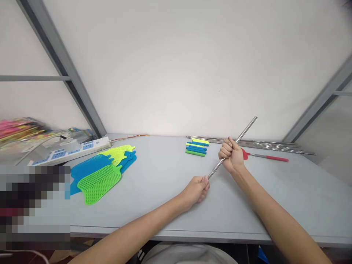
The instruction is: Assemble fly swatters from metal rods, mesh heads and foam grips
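A shiny metal telescopic rod slants up to the right over the table, held in both hands. My left hand is closed round its lower, thinner end. Higher up, my right hand wraps round the thicker section, and the rod's top end sticks out above the fist. Behind the right wrist lies a red fly swatter with a red grip, its head partly hidden by the hand. Beyond the left hand, several short blue, yellow and green handle grips lie in a small pile.
Perforated swatter heads in green, blue and yellow overlap at the left. Behind them stands a white power strip with plugs. Long metal rods lie along the back right by the wall. The table's front edge runs before me.
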Motion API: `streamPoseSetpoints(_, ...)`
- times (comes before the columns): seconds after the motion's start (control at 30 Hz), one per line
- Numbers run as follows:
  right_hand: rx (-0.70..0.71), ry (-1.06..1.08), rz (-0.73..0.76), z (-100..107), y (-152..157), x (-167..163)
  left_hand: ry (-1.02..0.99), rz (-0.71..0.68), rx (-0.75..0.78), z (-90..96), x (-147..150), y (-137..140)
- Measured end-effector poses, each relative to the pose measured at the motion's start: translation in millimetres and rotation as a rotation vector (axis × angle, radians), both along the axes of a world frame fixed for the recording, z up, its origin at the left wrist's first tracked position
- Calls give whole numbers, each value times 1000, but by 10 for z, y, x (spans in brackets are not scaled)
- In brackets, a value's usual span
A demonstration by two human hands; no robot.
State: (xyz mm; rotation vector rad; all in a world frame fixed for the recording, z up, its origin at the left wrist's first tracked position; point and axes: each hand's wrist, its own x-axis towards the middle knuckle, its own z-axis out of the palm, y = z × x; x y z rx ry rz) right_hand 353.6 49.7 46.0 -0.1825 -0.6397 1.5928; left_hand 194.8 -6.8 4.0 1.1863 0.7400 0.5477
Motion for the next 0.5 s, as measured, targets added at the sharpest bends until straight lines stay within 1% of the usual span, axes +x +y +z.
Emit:
streamPoseSetpoints(0.2,-31,-75,75,-16,-36,-150,10,-8,22,19,32,-17)
streamPoseSetpoints(0.33,-28,-80,67,4,-51,-152,2,-4,36,5,61,-17)
streamPoseSetpoints(0.5,-52,-65,42,-17,-30,-123,-4,16,5,-7,64,-1)
